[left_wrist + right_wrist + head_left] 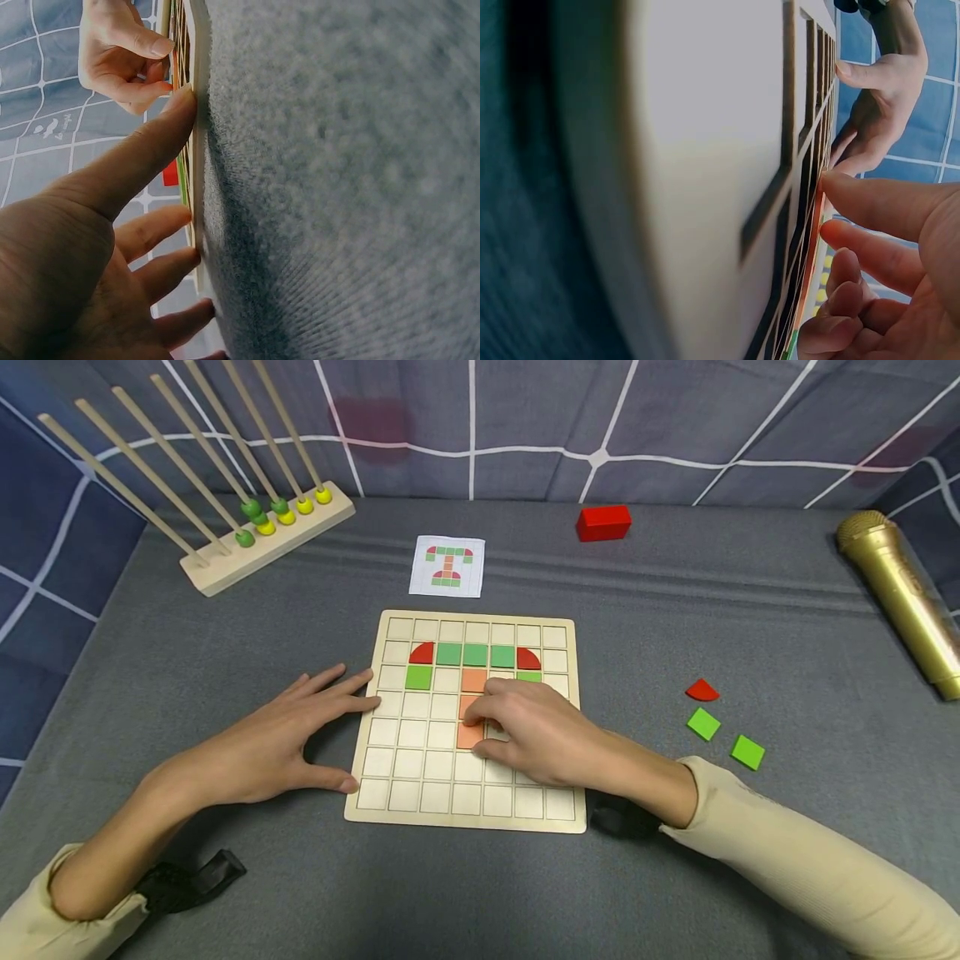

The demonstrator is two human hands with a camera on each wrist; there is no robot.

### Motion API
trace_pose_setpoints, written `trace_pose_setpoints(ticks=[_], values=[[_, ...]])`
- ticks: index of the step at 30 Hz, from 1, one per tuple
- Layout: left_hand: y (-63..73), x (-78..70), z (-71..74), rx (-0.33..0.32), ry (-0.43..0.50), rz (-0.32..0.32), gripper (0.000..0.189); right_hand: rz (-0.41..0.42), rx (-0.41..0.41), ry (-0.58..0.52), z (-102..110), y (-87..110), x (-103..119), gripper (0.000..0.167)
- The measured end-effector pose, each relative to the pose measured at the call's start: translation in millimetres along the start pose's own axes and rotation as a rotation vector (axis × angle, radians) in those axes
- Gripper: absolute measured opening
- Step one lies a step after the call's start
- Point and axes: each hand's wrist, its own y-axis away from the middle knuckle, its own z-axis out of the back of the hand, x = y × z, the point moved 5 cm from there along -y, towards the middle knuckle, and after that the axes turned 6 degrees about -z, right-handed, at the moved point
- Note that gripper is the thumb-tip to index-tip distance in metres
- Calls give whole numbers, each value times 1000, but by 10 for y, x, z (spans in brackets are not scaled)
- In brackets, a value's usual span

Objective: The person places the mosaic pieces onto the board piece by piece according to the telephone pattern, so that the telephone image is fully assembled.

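Note:
My left hand [277, 747] has its fingers spread at the left edge of the wooden grid board [465, 822], with the thumb at the lower left corner. Over the board's middle, my right hand [536, 731] is curled. Its index fingertip and thumb tip sit at opposite edges of the lowest orange square tile [469, 737], which lies in a cell. Above that tile are two more orange squares [473, 680]. A row of green squares [475, 655] runs between red quarter-circle tiles [422, 652], with lighter green squares [418, 677] beneath both ends. My right hand partly covers nearby cells.
A pattern card [447, 567] lies behind the board. Off to the right are a loose red piece [702, 691] and two green squares [704, 724]. A red block [603, 523], gold microphone [903, 602] and wooden bead rack [270, 539] stand farther out.

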Motion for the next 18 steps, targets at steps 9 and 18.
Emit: trace_pose_setpoints(ticks=[9,18], values=[[-2,-6,0,-8,8,-12,92,-1,15,11,6,16,-8,19],[2,-9,2,-15,-3,-19,92,-12,-3,-36,165,145,-87,21]])
